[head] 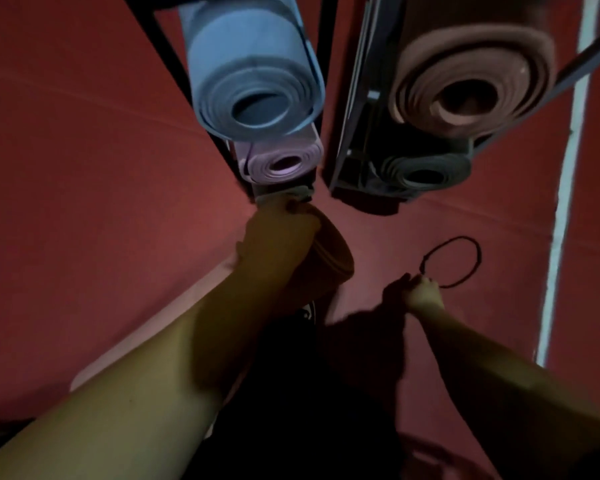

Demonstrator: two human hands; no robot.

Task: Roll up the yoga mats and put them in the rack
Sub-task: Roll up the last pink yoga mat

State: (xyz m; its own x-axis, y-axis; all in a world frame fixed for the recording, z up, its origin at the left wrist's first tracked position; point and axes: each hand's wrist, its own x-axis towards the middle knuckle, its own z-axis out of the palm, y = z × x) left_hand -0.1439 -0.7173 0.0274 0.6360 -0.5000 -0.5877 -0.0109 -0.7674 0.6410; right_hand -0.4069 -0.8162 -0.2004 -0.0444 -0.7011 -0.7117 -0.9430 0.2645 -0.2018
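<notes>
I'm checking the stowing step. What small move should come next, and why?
Probably push the rolled mat in the left hand forward into the rack below the pink mat; its end sits at that opening, while the right hand only pinches a black loop.

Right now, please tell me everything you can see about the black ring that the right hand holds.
The black ring is a thin closed loop, dark and cord-like, perhaps an elastic band; its material cannot be told for certain. It keeps a rounded, slightly oval shape. The right hand pinches its lower left edge, and the rest extends up and right from that grip. Behind it lies the red floor; whether it touches the floor cannot be told. It is apart from the rack.
</notes>
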